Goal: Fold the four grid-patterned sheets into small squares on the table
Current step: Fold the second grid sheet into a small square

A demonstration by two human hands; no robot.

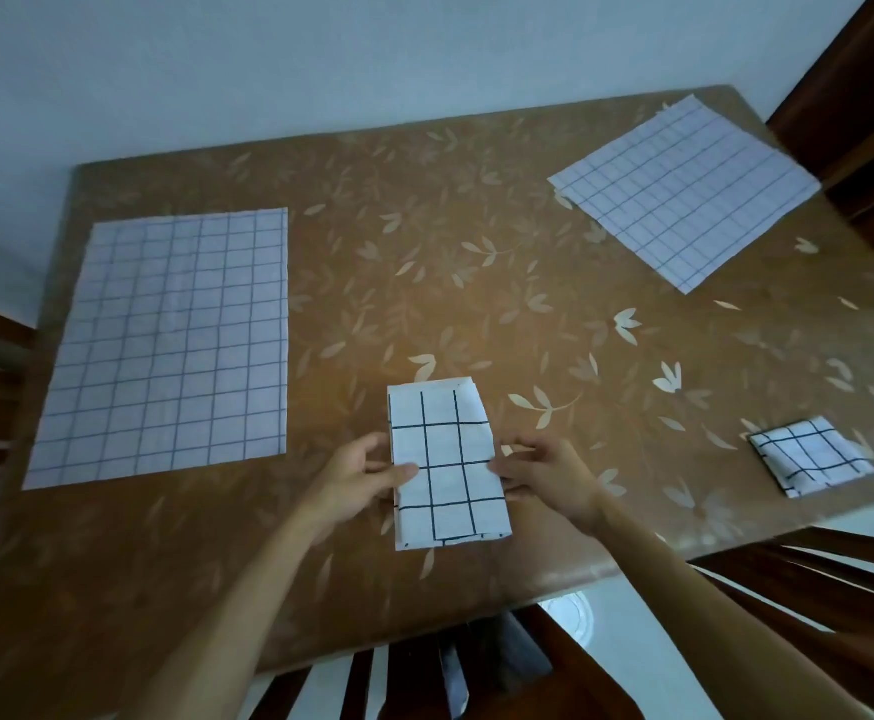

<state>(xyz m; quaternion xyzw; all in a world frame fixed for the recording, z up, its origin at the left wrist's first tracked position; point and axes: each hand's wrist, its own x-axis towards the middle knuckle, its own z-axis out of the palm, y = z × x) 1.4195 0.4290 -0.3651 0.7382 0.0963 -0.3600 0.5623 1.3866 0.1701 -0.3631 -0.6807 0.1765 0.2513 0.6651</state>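
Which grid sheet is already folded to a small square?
The small folded sheet at the table's right edge; the half-folded strip and two flat sheets are larger.

Four grid-patterned sheets (164,345) (684,194) (447,465) (809,454) are counted, and only one table (424,262) is seen. Two hands (356,475) (549,475) are counted also.

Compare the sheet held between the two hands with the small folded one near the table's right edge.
The held sheet is a long rectangle; the small folded sheet is roughly square. The held sheet is pinched at its sides by the left hand and the right hand; the small folded sheet lies untouched. Both are white with dark grid lines.
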